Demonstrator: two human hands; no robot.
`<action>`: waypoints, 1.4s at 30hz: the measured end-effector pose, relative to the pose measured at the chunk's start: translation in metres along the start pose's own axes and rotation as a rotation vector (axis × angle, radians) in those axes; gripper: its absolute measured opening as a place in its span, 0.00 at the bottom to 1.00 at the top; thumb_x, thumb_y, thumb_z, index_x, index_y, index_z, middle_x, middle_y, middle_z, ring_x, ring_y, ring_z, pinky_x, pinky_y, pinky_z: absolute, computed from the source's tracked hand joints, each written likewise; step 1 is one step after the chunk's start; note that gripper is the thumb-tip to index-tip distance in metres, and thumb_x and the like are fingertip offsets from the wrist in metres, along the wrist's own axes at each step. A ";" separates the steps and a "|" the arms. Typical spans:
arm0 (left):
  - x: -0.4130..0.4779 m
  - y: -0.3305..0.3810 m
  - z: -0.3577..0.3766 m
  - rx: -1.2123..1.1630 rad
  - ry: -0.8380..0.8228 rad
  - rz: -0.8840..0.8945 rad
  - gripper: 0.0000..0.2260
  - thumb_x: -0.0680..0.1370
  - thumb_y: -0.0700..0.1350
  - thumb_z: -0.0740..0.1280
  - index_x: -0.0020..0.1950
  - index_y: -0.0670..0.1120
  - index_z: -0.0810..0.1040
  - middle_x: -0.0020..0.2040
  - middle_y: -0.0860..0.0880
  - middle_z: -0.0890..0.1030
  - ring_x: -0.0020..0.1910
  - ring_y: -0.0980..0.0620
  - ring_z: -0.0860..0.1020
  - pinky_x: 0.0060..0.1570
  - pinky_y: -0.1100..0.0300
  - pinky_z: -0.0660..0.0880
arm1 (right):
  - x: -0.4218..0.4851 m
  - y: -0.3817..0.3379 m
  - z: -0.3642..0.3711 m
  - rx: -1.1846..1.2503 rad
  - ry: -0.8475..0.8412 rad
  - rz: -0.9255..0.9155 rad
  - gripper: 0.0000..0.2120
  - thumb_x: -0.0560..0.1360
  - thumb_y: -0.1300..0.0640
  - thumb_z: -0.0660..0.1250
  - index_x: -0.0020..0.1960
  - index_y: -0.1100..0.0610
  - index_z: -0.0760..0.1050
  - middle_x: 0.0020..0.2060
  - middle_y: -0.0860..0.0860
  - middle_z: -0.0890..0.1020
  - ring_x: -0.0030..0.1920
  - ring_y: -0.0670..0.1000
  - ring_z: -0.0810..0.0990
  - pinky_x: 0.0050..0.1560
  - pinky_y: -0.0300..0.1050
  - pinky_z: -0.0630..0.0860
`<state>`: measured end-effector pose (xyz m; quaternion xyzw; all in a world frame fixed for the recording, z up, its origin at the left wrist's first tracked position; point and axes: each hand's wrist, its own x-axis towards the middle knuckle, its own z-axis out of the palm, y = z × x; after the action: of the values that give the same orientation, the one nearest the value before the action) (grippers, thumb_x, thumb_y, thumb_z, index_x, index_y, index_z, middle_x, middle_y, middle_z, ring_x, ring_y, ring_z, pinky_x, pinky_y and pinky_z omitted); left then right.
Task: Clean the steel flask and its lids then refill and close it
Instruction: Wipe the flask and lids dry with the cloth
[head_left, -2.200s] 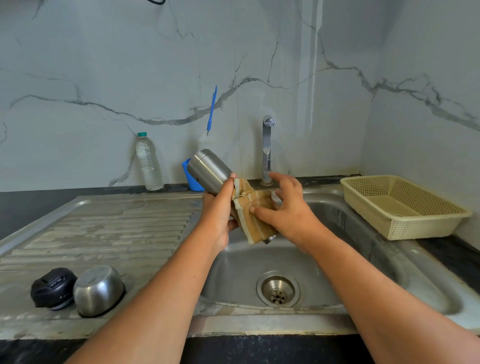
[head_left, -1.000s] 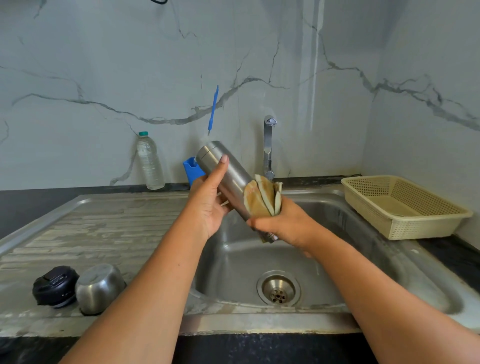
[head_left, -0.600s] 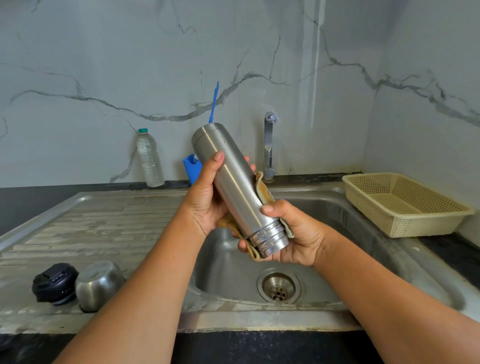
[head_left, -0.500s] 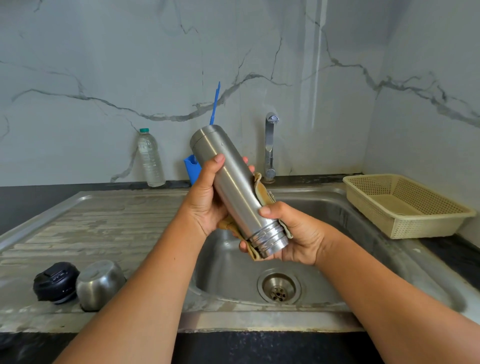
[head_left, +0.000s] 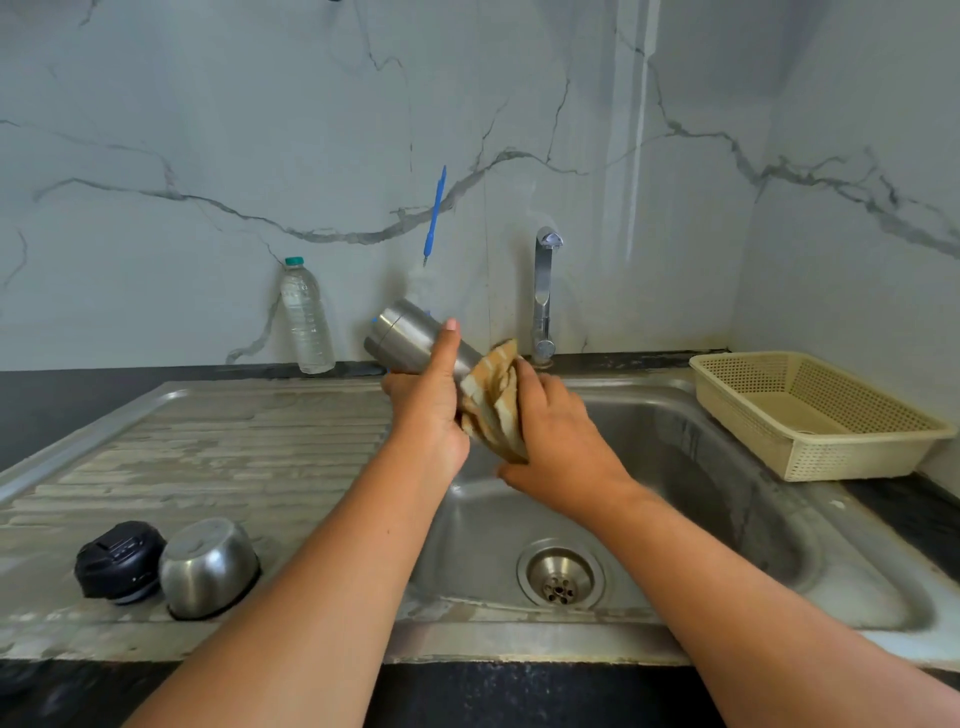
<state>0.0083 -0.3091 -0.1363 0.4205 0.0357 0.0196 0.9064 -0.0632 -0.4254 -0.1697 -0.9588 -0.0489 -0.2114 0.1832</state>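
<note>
Left hand (head_left: 428, 410) steadies the tilted steel flask (head_left: 410, 338) over the sink (head_left: 727, 467) so the right hand (head_left: 558, 441), clutching a cloth (head_left: 493, 405), can wipe it.

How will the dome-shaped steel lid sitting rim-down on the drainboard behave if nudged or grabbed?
The dome-shaped steel lid sits rim-down on the ridged steel drainboard, so it will probably slide rather than roll or tip. Its smooth polished surface looks slippery, more so if wet. It looks rigid and is likely light. It sits right beside the black plastic cap, so a leftward push would likely shove that too.
</note>
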 end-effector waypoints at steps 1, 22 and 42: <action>0.001 0.002 -0.002 -0.011 0.013 -0.016 0.32 0.72 0.53 0.81 0.69 0.47 0.69 0.59 0.43 0.84 0.52 0.44 0.86 0.52 0.42 0.84 | -0.001 -0.004 0.001 -0.062 -0.004 -0.033 0.59 0.69 0.40 0.77 0.83 0.56 0.41 0.76 0.56 0.58 0.74 0.59 0.61 0.75 0.57 0.63; -0.016 0.010 -0.009 0.143 -0.431 -0.124 0.29 0.74 0.54 0.74 0.69 0.40 0.76 0.50 0.41 0.86 0.49 0.45 0.87 0.47 0.50 0.84 | -0.009 0.009 -0.034 1.261 -0.453 0.336 0.22 0.78 0.45 0.69 0.65 0.57 0.77 0.54 0.55 0.86 0.53 0.54 0.86 0.58 0.50 0.81; -0.005 -0.019 -0.005 0.202 -0.385 0.174 0.30 0.67 0.37 0.82 0.67 0.41 0.78 0.60 0.41 0.85 0.62 0.44 0.83 0.67 0.45 0.78 | 0.013 0.004 -0.014 2.067 0.093 0.552 0.27 0.85 0.41 0.50 0.71 0.60 0.73 0.64 0.59 0.81 0.67 0.57 0.79 0.71 0.52 0.70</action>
<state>0.0026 -0.3183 -0.1535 0.5065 -0.1725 0.0135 0.8447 -0.0560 -0.4339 -0.1539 -0.3075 0.0213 -0.0551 0.9497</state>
